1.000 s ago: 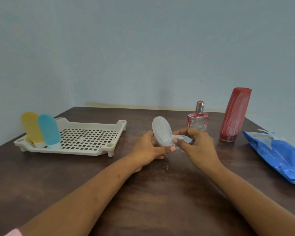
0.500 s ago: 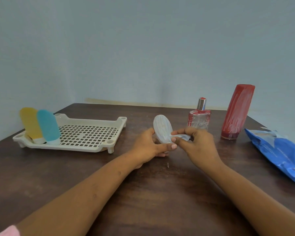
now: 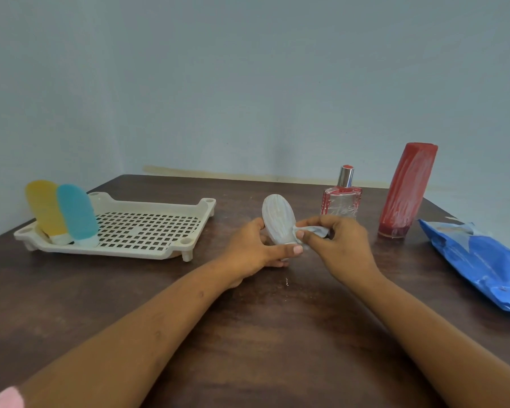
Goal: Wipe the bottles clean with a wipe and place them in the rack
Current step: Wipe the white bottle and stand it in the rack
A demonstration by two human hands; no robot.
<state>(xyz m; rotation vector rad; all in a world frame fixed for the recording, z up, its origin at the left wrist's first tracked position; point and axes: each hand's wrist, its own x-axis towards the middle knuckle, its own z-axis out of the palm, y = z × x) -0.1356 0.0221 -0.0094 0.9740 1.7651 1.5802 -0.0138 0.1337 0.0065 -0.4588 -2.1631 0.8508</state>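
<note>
My left hand (image 3: 256,248) grips one pale grey bottle (image 3: 278,219) by its lower end, tilted a little, over the middle of the surface (image 3: 248,334). My right hand (image 3: 339,245) pinches one crumpled wipe (image 3: 312,231) against the bottle's side. One cream rack (image 3: 159,206) sits at my left, and two bottles lean in its left end: a yellow bottle (image 3: 43,207) and a teal bottle (image 3: 75,212). Two more stand at right, a perfume bottle (image 3: 340,201) and a red bottle (image 3: 407,189) streaked white. One blue packet (image 3: 480,260) lies near the red one.
</note>
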